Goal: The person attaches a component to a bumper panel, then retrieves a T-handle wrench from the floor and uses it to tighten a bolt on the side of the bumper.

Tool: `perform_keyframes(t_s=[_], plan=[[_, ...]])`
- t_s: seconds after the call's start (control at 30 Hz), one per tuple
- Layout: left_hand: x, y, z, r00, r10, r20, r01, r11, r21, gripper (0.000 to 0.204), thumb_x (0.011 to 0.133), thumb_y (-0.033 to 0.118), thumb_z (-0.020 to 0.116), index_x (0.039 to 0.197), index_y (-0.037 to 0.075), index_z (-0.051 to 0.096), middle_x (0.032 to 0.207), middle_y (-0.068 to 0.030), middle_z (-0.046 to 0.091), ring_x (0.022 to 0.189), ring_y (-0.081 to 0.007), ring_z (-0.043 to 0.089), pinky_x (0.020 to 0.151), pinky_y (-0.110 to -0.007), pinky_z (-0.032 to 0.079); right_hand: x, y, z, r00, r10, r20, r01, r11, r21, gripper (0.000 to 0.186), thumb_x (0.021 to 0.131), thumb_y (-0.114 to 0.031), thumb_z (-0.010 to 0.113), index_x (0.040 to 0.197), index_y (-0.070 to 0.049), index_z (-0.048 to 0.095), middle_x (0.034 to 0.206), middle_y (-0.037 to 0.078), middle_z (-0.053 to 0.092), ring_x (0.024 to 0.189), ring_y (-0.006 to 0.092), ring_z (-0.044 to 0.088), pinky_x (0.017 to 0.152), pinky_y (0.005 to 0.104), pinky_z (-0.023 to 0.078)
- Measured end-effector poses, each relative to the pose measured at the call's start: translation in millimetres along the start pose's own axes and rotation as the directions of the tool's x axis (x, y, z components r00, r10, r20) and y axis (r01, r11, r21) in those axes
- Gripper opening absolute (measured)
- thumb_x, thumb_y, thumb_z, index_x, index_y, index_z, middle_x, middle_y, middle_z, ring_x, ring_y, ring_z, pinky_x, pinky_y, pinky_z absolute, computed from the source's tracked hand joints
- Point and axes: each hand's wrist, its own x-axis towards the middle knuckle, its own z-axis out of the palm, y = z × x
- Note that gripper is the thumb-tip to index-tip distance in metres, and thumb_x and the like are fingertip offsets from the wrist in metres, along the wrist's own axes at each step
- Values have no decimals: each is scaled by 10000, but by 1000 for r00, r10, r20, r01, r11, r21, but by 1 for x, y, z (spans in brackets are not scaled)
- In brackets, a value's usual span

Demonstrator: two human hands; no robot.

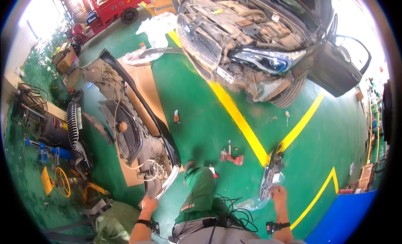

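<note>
My left hand (149,202) has curled fingers and appears over the lower end of a long, dismantled bumper assembly (161,151) with tubes, lying on cardboard (147,86); I cannot tell if it grips anything. My right hand (279,193) is closed, beside a dark elongated part (273,166) with clear plastic (251,204) under its near end; whether it holds something is unclear. My green-trousered leg (199,187) is between my hands, with black cables draped over it. A red power tool (234,159) and a small red tool (176,117) lie on the green floor.
A dark car (259,30) with raised hood, missing front bumper and open door (341,68) stands ahead. A red three-wheeler (113,7), boxes (65,59), a grille (73,126), jacks (56,181) and a green sack (113,223) are leftward. A blue mat (343,214) is right.
</note>
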Motion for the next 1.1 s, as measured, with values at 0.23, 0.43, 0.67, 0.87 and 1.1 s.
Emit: perform_keyframes(t_s=[0.23, 0.43, 0.67, 0.87, 1.1], plan=[[97, -19, 23, 867, -391, 308, 474, 838, -271, 448, 843, 348, 733, 1090, -26, 734, 1019, -228, 750, 854, -336, 749, 780, -459, 606, 79, -87, 61, 992, -47, 119, 49, 999, -14, 232, 902, 65, 450, 984, 26, 664, 822, 112, 710, 661, 150, 660, 562, 285, 507], [178, 91, -7, 763, -444, 470, 647, 525, -554, 235, 894, 193, 726, 1017, -3, 681, 861, -131, 659, 618, -254, 618, 552, -414, 523, 183, -224, 152, 984, -18, 179, 37, 994, -106, 237, 940, 51, 460, 1028, 34, 679, 869, 134, 745, 691, 163, 697, 608, 286, 534], [265, 244, -140, 931, -273, 241, 361, 775, -518, 421, 824, 320, 749, 1056, -32, 756, 957, -174, 759, 759, -243, 725, 725, -366, 569, 263, -413, 294, 866, -257, 430, 393, 880, -265, 224, 961, -36, 531, 1097, 36, 693, 897, 135, 773, 760, 168, 737, 660, 295, 561], [321, 269, -201, 943, -328, 57, 304, 775, -554, 471, 810, 321, 745, 1120, -34, 755, 974, -174, 779, 901, -298, 745, 861, -420, 566, 333, -518, 412, 818, -290, 497, 443, 869, -221, 245, 989, -111, 561, 1127, 38, 698, 822, 114, 760, 717, 164, 714, 662, 304, 549], [340, 216, -127, 957, -218, 192, 230, 972, -42, 300, 896, 352, 646, 1074, 152, 781, 1131, -169, 765, 1053, -353, 745, 878, -489, 581, 445, -637, 597, 714, -279, 642, 551, 790, -269, 258, 1004, -140, 575, 1097, 46, 728, 749, 105, 738, 636, 135, 682, 620, 300, 521]])
